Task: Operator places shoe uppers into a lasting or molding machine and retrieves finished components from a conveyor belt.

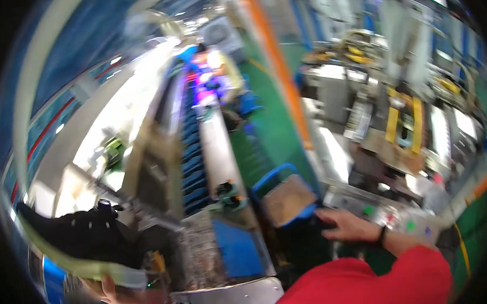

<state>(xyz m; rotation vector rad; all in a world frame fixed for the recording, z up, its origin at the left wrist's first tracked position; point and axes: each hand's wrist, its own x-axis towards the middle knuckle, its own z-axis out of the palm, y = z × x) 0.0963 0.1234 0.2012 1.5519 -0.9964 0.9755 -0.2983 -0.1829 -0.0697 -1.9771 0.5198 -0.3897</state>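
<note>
Head view: my left hand [116, 296] cups the shoe [89, 237] above it, likely light, best held by its sole [69, 261]; right hand [347, 225] loosely spread, empty.

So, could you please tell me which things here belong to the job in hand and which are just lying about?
Job in hand:
- black shoe, held in the left hand

Apparently lying about:
- blue-edged, tan-topped item near the right hand
- blue panel
</note>
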